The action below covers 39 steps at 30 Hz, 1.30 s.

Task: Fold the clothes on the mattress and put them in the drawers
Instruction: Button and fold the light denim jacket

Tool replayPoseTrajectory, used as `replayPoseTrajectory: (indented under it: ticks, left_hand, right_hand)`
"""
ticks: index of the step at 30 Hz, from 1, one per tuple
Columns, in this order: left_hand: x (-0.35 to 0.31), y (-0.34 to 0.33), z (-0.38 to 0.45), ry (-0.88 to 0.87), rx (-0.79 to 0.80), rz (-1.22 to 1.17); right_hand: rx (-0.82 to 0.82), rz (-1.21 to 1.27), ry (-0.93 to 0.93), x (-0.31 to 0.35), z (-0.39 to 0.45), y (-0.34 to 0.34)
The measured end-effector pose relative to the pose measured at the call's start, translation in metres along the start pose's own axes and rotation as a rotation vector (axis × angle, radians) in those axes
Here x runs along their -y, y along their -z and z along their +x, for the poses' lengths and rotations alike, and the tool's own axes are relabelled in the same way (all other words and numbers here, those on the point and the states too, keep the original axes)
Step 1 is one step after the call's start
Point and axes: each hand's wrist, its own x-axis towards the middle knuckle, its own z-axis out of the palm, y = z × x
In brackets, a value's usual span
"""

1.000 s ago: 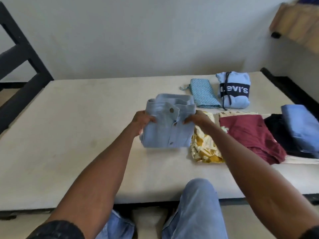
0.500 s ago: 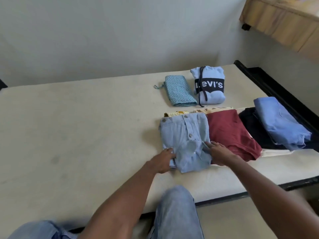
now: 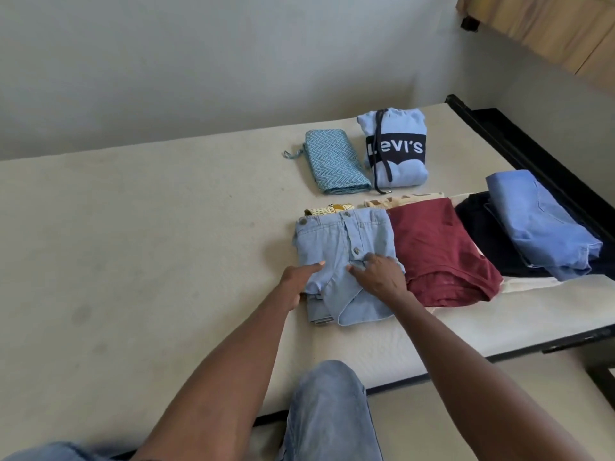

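Observation:
A folded light blue buttoned shirt (image 3: 336, 241) lies on the cream mattress (image 3: 133, 247), on top of a yellow patterned garment (image 3: 327, 210) whose far edge peeks out. My left hand (image 3: 298, 279) holds the shirt's near left edge, thumb on top and fingers tucked under the fabric. My right hand (image 3: 377, 274) rests on the shirt's near right part, pressing it down. To the right lie a folded maroon garment (image 3: 436, 247), a black garment (image 3: 482, 234) and a folded blue garment (image 3: 539, 221).
A teal zigzag cloth (image 3: 332, 164) and a folded Levi's hoodie (image 3: 392, 148) lie farther back. Wooden furniture (image 3: 549, 31) hangs at the upper right. The black bed frame (image 3: 519, 151) runs along the right. My denim-clad knee (image 3: 327, 404) is at the mattress's near edge.
The shirt was held up in both hands, then set down on the yellow garment. My hands have since shifted onto its near part. The view has swung to the right.

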Motion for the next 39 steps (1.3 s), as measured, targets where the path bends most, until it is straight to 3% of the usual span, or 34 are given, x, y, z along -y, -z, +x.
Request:
replayPoseTrajectory:
  ticks: [6, 11, 15, 22, 25, 28, 30, 33, 34, 39]
  left_hand:
    - [-0.009, -0.014, 0.026, 0.138, 0.163, -0.059]
    - [-0.003, -0.032, 0.028, -0.087, -0.091, 0.129]
    - [0.006, -0.016, 0.017, -0.146, -0.054, 0.003]
    - [0.039, 0.014, 0.009, -0.129, -0.237, -0.155]
    - [0.029, 0.009, 0.002, -0.102, -0.301, 0.016]
    - [0.009, 0.015, -0.019, -0.221, -0.388, 0.442]
    - [0.005, 0.030, -0.033, -0.310, -0.451, 0.654]
    - [0.008, 0.059, -0.059, -0.449, -0.492, 0.876]
    - [0.012, 0.071, -0.066, -0.492, -0.496, 0.947]
    - [0.034, 0.126, -0.099, -0.533, -0.464, 1.131]
  right_hand:
    - [0.119, 0.047, -0.027, 0.005, 0.010, -0.017]
    - [0.132, 0.005, -0.071, 0.013, 0.013, -0.016]
    - [0.133, -0.008, -0.066, 0.022, 0.004, -0.016]
    - [0.156, -0.028, -0.005, 0.052, -0.020, -0.042]
    - [0.249, -0.017, -0.036, 0.052, -0.016, -0.037]
    - [0.372, 0.011, -0.043, 0.051, -0.014, -0.015]
    - [0.270, -0.048, -0.007, 0.053, -0.022, -0.004]
    - [-0.113, -0.176, 0.141, 0.070, -0.043, -0.001]
    - [-0.169, -0.176, 0.204, 0.081, -0.052, -0.001]
    - [-0.167, -0.089, 0.403, 0.145, -0.090, -0.014]
